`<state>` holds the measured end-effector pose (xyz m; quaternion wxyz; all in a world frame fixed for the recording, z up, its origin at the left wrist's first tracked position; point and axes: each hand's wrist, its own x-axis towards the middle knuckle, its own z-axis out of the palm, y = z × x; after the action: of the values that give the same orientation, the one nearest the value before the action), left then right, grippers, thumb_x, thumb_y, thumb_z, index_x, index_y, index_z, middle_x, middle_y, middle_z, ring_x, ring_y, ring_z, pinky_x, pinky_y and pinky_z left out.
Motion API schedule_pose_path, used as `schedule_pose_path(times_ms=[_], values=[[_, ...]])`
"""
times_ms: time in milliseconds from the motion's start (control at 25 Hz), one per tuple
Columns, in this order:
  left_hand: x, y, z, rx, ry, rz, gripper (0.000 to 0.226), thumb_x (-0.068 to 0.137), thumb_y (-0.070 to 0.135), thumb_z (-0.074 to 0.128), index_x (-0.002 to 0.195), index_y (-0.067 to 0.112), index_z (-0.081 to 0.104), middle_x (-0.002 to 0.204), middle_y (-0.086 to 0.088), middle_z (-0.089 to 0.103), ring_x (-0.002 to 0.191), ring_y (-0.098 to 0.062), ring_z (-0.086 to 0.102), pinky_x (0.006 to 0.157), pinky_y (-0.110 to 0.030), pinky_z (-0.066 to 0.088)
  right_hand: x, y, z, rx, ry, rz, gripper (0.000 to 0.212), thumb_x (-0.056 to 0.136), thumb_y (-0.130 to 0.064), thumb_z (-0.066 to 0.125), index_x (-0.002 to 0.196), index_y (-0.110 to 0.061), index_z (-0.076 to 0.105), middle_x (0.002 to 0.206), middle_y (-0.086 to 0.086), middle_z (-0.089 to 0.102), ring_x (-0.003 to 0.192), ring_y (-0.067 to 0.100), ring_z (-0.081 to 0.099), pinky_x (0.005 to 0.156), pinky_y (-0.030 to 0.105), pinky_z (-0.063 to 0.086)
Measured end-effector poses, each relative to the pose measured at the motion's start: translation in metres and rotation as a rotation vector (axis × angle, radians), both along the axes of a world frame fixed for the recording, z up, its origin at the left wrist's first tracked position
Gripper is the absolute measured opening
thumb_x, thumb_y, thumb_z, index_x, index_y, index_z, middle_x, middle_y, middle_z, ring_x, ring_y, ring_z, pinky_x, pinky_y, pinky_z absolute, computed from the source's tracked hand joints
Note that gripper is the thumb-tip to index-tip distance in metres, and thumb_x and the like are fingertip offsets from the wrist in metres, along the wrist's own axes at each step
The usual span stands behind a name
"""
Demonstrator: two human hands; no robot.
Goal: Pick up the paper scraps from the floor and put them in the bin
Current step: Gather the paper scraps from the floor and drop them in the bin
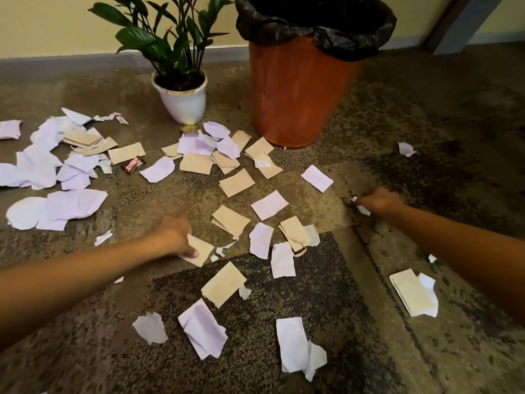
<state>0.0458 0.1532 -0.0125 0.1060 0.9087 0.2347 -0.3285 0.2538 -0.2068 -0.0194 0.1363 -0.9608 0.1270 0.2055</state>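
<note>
Several white and brown paper scraps lie scattered over the speckled carpet, thickest at the left and in front of the bin. The orange bin (pixel 295 89) with a black liner stands at the back, right of centre. My left hand (pixel 176 237) is down at the floor, its fingers curled onto a brown scrap (pixel 200 250). My right hand (pixel 380 201) is low over the carpet to the right, holding a small white scrap (pixel 362 209) that shows under its fingers.
A potted plant in a white pot (pixel 181 100) stands just left of the bin. A dark candy wrapper (pixel 133 164) lies among the scraps at the left. A wall with a skirting board runs along the back; a door frame is at the top right.
</note>
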Motion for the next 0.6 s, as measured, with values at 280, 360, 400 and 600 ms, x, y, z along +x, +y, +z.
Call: schedule_pose_path(times_ms=[280,360,400,600], values=[[0.0,-0.032,-0.003,-0.564,-0.198,0.148,0.045,0.074,0.008,0.077,0.112,0.007,0.052,0.083,-0.001,0.052,0.047,-0.009,0.056,0.041,-0.016,0.046,-0.078,0.071,-0.002,0.434,0.066,0.297,0.009,0.085,-0.017,0.067,0.086,-0.022,0.059,0.095,0.001,0.063,0.063,0.006,0.052,0.05,0.016,0.04],[-0.003,-0.042,-0.002,-0.543,-0.181,-0.021,0.052,0.074,0.016,0.079,0.118,0.011,0.052,0.094,0.0,0.055,0.069,-0.015,0.062,0.056,-0.019,0.05,-0.107,0.094,-0.004,0.514,0.225,0.391,0.012,0.088,-0.017,0.063,0.099,-0.021,0.058,0.093,-0.003,0.058,0.064,0.01,0.053,0.046,0.017,0.045],[-0.006,-0.045,0.001,-0.48,-0.184,-0.14,0.058,0.072,0.024,0.08,0.121,0.015,0.05,0.101,0.0,0.055,0.088,-0.019,0.063,0.07,-0.022,0.049,-0.116,0.103,-0.003,0.555,0.313,0.406,0.016,0.09,-0.02,0.061,0.105,-0.02,0.056,0.095,-0.003,0.056,0.07,0.013,0.054,0.047,0.021,0.049],[-0.046,-0.057,-0.007,-0.258,-0.171,-0.346,0.099,0.058,0.039,0.085,0.132,0.041,0.02,0.138,-0.002,0.026,0.129,-0.028,0.038,0.098,-0.042,0.042,-0.094,0.128,0.009,0.471,0.12,0.442,0.027,0.089,-0.03,0.062,0.115,-0.025,0.055,0.12,0.008,0.056,0.102,0.027,0.06,0.075,0.041,0.059]])
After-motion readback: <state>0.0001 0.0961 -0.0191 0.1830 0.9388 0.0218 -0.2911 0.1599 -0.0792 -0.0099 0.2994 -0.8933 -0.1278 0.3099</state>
